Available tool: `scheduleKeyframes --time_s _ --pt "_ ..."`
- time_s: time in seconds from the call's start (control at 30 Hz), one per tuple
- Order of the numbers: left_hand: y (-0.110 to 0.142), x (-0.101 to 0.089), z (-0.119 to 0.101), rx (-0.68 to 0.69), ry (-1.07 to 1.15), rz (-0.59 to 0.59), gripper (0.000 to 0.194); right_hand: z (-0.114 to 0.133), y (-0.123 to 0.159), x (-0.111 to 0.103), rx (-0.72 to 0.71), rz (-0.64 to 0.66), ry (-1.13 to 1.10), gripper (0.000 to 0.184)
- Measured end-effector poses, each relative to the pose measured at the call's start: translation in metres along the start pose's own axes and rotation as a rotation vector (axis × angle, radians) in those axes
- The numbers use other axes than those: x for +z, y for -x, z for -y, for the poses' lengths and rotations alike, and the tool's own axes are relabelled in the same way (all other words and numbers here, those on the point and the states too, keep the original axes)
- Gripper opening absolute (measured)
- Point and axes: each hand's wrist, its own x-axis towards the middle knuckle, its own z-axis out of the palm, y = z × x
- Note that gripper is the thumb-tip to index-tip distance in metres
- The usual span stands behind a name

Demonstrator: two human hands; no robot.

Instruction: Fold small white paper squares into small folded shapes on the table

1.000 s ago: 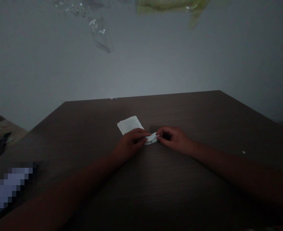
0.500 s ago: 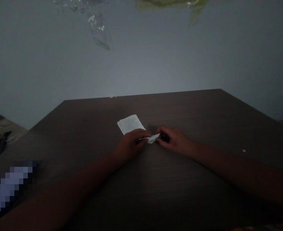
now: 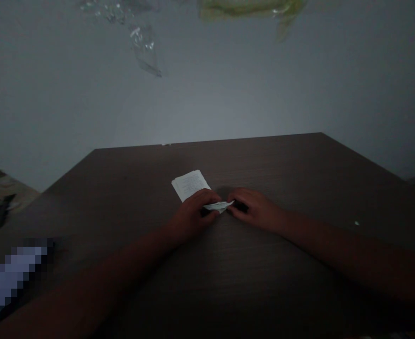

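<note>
White paper [image 3: 215, 206]: a small, narrow piece near the middle of the frame, pinched from either side; it looks creased or folded, though from here I can't count its layers.
Left hand [image 3: 193, 209]: fingers clamped on the paper's left end, thumb underneath toward the lower edge of the frame, the others curled over the top.
Right hand [image 3: 258, 207]: thumb and forefinger together on the paper's right tip, with a dark hollow behind them.
Step in hand: I'd call it shaping the paper, left fingers steadying while the right ones work the tip.
Next move calls for: a firm left hold and a light, exact right pinch, I'd judge; paper this thin could slip or crumple.
Paper stack [image 3: 189, 184]: printed sheets, slightly fanned, just up and left of the paper; the left hand overlaps its lower edge, touching or not I can't tell.
Table [image 3: 249, 268]: dark, wood-grained, under it all.
White scrap [image 3: 356, 223]: right of the frame, well apart from the fingers.
</note>
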Motion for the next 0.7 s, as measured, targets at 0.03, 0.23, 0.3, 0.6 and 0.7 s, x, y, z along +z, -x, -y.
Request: scheduleKeyframes --time_s 0.03,0.23,0.3,0.6,0.7 --pt "0.0 -0.0001 -0.0005 -0.01 -0.008 -0.001 0.02 0.0001 0.0003 -0.0001 0.003 0.006 0.006 0.01" --pt "-0.0017 0.0001 -0.0024 -0.035 -0.043 0.008 0.011 0.0018 -0.0003 -0.0014 -0.025 0.015 0.03 0.01" --pt "-0.0017 0.0003 -0.0031 -0.022 -0.051 0.016 0.01 0.0028 -0.0015 -0.0019 -0.045 0.01 0.017 0.011" --pt "0.0014 0.0009 0.0005 0.03 -0.04 0.085 0.019 0.0 -0.0033 -0.0026 -0.085 0.035 -0.051 0.009" --pt "0.0005 0.0017 0.0013 0.026 -0.032 0.086 0.018 -0.0008 -0.003 -0.0027 -0.085 0.064 -0.039 0.003"
